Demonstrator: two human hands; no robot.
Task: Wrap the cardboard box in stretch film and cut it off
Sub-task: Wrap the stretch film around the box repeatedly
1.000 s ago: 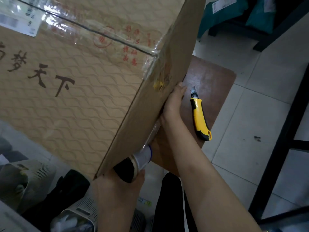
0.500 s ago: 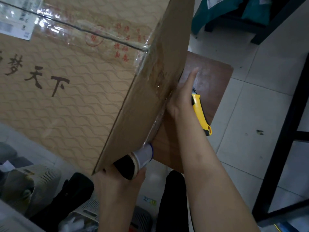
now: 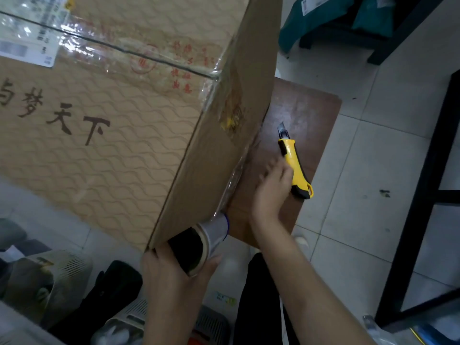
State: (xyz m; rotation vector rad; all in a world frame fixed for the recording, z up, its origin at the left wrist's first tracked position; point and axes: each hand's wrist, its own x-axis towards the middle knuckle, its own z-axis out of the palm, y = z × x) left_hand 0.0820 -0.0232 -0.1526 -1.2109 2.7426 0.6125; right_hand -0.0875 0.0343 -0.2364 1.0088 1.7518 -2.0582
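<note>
Box (image 3: 112, 150) cropped, left grip (image 3: 174, 275) curled round half-hidden film roll (image 3: 215, 231), right grip (image 3: 271, 188) blurred, openness unclear

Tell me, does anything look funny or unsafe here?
Yes. The yellow utility knife lies on the brown wooden surface with its blade pushed out and bare, close to the right hand, whose fingers are blurred. A bare blade could cut someone.

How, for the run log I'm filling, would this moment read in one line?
stage: film not yet cut | left hand: grips film roll at box corner | right hand: blurred, at knife on table
</note>
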